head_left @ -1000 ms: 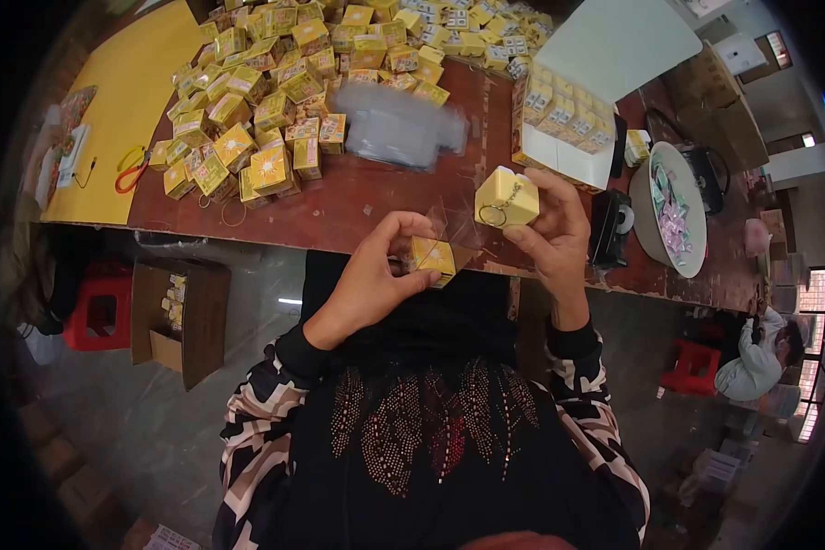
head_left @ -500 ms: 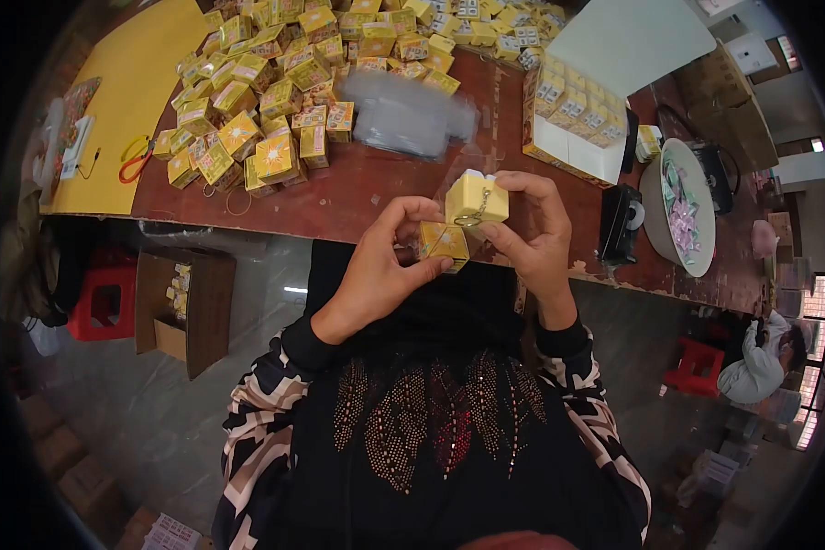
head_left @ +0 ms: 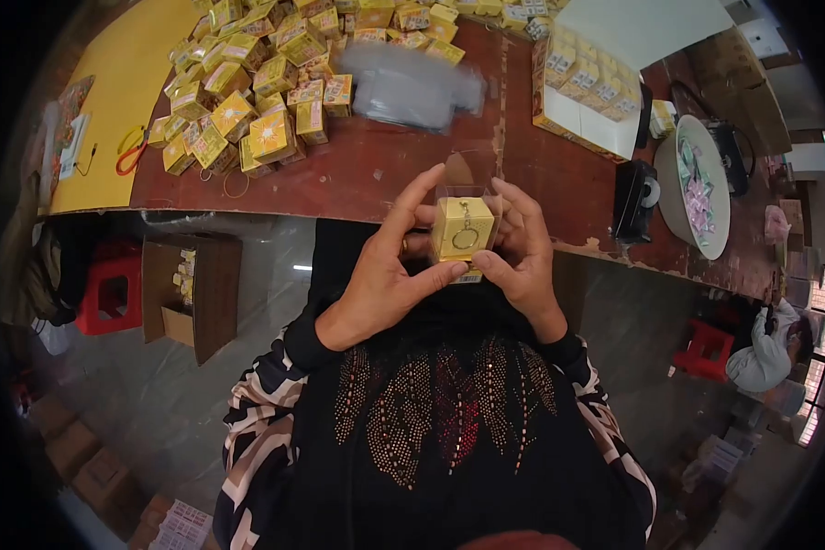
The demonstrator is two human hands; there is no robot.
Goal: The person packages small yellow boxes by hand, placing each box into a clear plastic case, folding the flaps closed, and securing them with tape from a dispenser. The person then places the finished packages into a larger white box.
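Between my two hands, a yellow cube with a key ring on a short chain [head_left: 466, 234] sits in a small clear-topped box [head_left: 453, 192]. The ring and chain lie on the side facing me. Clear plastic rises above the cube, and a flap of it stands up at the back. A yellow printed part with a barcode shows at the bottom of the box. My left hand [head_left: 390, 252] grips the left side, thumb at the lower front. My right hand [head_left: 525, 259] closes on the right side, its thumb also at the lower front.
Many yellow printed boxes [head_left: 270, 136] are heaped at the table's back left. Beside them lies a stack of clear plastic [head_left: 403, 92]. An open display box [head_left: 582, 115] holds rows of yellow cubes. A tape dispenser [head_left: 634, 202] and a bowl of small packets [head_left: 666, 174] stand right.
The yellow cube has gone from my right hand's fingers into the clear-topped box. Both hands have come together around that box, which now stands more upright.
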